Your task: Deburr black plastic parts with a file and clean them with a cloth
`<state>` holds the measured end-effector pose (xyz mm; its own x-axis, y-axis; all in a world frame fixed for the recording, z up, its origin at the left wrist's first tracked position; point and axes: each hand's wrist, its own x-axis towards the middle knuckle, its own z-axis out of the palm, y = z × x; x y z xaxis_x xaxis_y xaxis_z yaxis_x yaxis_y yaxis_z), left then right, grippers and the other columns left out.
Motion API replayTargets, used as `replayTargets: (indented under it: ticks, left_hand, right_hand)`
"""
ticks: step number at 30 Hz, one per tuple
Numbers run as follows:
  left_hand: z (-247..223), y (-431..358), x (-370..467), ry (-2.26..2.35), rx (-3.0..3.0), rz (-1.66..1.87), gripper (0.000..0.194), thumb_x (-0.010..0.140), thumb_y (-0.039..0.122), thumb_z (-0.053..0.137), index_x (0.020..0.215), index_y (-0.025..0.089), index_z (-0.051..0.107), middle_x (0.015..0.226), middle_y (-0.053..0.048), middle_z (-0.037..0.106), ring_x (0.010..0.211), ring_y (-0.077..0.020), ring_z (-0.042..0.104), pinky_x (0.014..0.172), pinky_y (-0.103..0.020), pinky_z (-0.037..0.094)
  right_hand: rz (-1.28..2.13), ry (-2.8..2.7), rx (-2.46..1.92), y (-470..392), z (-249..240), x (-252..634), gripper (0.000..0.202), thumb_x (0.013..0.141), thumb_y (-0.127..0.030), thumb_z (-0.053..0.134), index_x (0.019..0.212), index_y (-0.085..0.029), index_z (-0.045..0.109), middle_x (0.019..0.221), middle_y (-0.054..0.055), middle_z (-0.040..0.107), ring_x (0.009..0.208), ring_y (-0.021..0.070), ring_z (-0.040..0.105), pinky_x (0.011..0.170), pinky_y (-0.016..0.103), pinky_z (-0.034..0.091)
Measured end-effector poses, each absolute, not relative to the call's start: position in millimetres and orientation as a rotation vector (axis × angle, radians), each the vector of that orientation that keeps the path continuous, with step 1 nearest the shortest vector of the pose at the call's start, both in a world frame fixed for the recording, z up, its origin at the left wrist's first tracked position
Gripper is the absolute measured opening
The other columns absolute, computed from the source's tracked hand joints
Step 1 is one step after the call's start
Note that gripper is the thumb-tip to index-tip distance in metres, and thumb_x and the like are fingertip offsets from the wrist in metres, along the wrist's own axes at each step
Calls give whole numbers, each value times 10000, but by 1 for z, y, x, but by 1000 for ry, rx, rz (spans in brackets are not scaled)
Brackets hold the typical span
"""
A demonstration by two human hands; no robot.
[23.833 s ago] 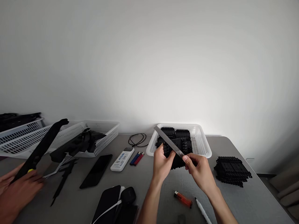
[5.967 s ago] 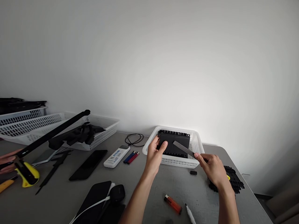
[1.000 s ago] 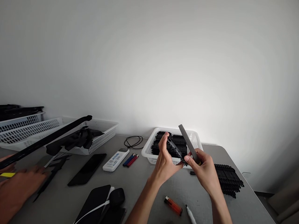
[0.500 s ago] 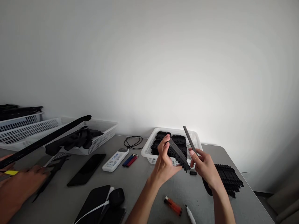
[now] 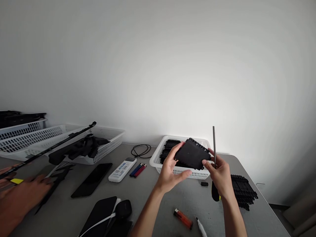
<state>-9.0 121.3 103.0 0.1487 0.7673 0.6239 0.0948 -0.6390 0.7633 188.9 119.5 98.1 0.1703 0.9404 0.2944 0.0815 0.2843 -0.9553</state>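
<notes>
turned flat-face toward you since half a second ago, the black panel [image 5: 191, 155] is held over the white basket [image 5: 156, 156], your right hand [image 5: 221, 174] pinching its corner while gripping an upright metal tool [image 5: 214, 144], your left hand [image 5: 170, 177] touching its edge with thumb spread wide. turning it looks like the step in hand; the next move seems to call for a firmer left hold. grey tabletop [image 5: 146, 184] beneath, pale wall [image 5: 158, 65] behind, a co-worker's hand [image 5: 29, 196] leftward.

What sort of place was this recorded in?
Likely an indoor workroom: a gray table against a pale wall, a white basket of black parts, and a long metal tool in the right hand.
</notes>
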Motion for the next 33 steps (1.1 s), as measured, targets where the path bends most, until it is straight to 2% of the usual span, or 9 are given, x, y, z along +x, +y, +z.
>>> replayTargets:
  ticks: [5,7,10,13,15,17,19,22,33]
  left_hand:
    - [111,124,-5,1008,1696,1568,344,840,386,653,1121,187,663,1084,-90,718,1023,-260,672,874,-370,557]
    - [113,123,-5,1070,1740,1543,258,829,374,660,988,171,679,948,-67,734,903,-241,684,799,-341,553]
    - [113,124,-9,1169,1815,1538,192,824,341,655,934,183,653,893,-43,724,854,-225,672,751,-309,525]
    - [108,127,-14,1175,1807,1509,185,843,335,620,965,195,619,903,-50,708,867,-226,671,733,-303,518]
    - [104,128,-18,1170,1780,1505,226,856,343,603,1030,200,595,955,-71,695,921,-233,664,754,-309,517]
    - [102,129,-20,1163,1794,1483,229,869,342,582,1052,205,574,958,-73,674,929,-229,652,757,-308,512]
    - [103,129,-21,1142,1850,1435,163,876,318,560,1000,213,562,888,-42,642,847,-204,633,712,-287,499]
    - [106,128,-23,1115,1942,1405,51,869,230,508,912,217,533,809,-4,578,746,-162,576,655,-247,465]
    - [112,124,-26,1046,2195,1494,226,745,30,405,841,219,485,827,-16,522,782,-157,527,709,-254,440]
  right_hand:
    - [667,-1350,-1242,117,98,187,591,773,-534,685,1179,-105,697,581,12,559,549,160,491,497,273,385]
    - [632,-1401,-1265,115,100,186,529,788,-546,666,1109,-131,733,657,52,631,569,173,515,506,280,403]
    - [576,-1425,-1289,113,105,186,534,770,-576,679,1118,-175,730,906,104,705,625,186,552,526,281,423]
    - [471,-1431,-1321,112,107,189,535,790,-620,633,1071,-172,712,875,82,672,556,145,474,477,254,347]
    - [398,-1478,-1315,111,106,192,502,865,-631,511,812,-160,677,650,23,553,504,117,367,462,244,270]
    - [325,-1538,-1312,110,106,195,562,920,-622,396,579,-190,506,513,-26,356,490,105,274,469,249,205]
    - [268,-1621,-1318,108,106,198,587,939,-616,356,516,-210,368,498,-38,263,499,102,227,486,259,176]
    - [195,-1756,-1363,105,108,200,592,910,-649,414,520,-209,349,498,-36,283,510,108,214,507,264,182]
    - [115,-1745,-1479,104,107,202,632,813,-774,472,531,-214,400,480,-19,382,509,125,200,521,264,208]
